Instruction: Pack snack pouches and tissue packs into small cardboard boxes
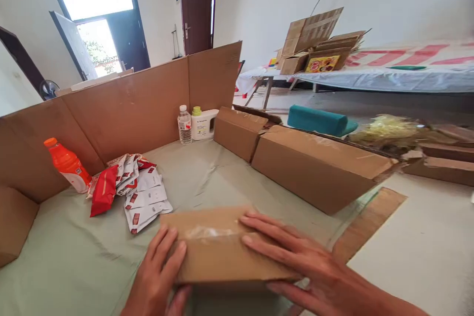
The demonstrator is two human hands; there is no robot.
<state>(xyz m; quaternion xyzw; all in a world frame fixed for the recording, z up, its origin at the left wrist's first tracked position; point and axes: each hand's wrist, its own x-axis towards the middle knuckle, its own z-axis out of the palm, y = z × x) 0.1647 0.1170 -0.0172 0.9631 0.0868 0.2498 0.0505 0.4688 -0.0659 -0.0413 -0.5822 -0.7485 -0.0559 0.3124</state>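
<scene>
A brown cardboard box (222,260) with clear tape along its top seam is between my two hands, close to me above the green-covered surface. My left hand (157,269) grips its left end, fingers on top and thumb side lower at the near edge. Across the right part of its top lie the fingers of my right hand (303,256), with the thumb below the near edge. Just beyond the box, to the left, is a pile of white and red packets (148,195). The underside of the box is hidden.
An orange bottle (70,165) leans near the packets. A clear water bottle (184,126) and a white jug (203,125) stand at the back by the cardboard wall (148,103). Two closed boxes (307,173) line the right edge. Flattened cardboard (370,222) lies beyond it.
</scene>
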